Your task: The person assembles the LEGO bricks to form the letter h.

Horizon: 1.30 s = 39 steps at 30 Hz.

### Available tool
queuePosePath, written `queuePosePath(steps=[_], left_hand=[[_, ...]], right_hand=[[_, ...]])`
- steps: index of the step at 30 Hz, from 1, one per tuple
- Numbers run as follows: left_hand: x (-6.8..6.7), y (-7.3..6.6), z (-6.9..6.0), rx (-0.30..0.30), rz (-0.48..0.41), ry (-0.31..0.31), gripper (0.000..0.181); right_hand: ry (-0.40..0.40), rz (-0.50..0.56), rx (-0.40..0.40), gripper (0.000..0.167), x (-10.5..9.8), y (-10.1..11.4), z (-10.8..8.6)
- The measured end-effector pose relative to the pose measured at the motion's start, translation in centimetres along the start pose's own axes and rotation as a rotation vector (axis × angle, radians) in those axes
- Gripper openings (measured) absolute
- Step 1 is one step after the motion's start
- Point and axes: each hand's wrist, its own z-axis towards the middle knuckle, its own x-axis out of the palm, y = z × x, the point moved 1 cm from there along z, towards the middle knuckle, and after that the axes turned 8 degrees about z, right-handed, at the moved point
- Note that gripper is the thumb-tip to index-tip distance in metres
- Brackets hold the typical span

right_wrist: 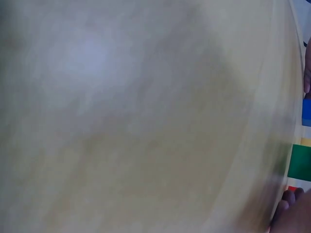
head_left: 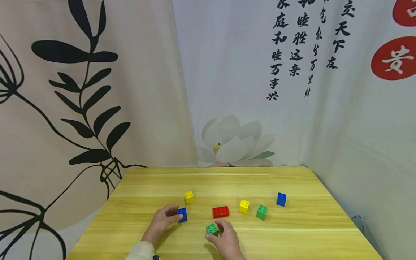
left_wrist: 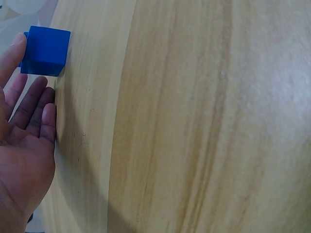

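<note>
Left hand (head_left: 161,219): pinching blue block (head_left: 183,214) between thumb and fingertips; spread only to block width, remaining fingers loosely extended in left wrist view.
Blue block: located at left of centre over table (head_left: 308,238); contact with tabletop cannot be told.
Right hand (head_left: 228,239): pinching green block (head_left: 212,228) between thumb and fingers; spread only to block width.
Green block: located to right of blue block and nearer to camera, studs up; contact with tabletop cannot be told.
Red block (head_left: 221,212): lying just beyond green block, studs up, long side roughly crosswise.
Left yellow block (head_left: 189,197): set beyond blue block, near and apart.
Right yellow block (head_left: 244,206): set to right of red block, apart.
Second green block (head_left: 261,212): set between right yellow block and second blue block (head_left: 281,199).
Second blue block: set rightmost.
Sleeve (head_left: 141,251): pale, at left wrist.
Backdrop (head_left: 156,90): hung behind table, printed with dark leaves, pale flower and characters.
</note>
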Motion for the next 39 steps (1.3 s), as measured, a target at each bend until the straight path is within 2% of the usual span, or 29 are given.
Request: queuePosePath(steps=[13, 26, 32, 39], left_hand=[[-0.1, 0.7, 0.3, 0.004, -0.020, 0.006, 0.056], [-0.2, 0.3, 0.1, 0.001, -0.004, 0.006, 0.055], [-0.1, 0.2, 0.0, 0.028, -0.032, -0.001, 0.050], [0.0, 0.3, 0.0, 0.027, -0.008, 0.027, 0.050]], right_hand=[[0.042, -0.018, -0.056, 0.055, -1.1, -0.3, 0.7], [0.114, -0.038, -0.080, 0.044, -2.6, -0.5, 1.8], [0.148, -0.016, -0.115, 0.041, -3.0, -0.3, 2.2], [0.179, -0.009, -0.119, 0.043, -3.0, -0.4, 2.8]])
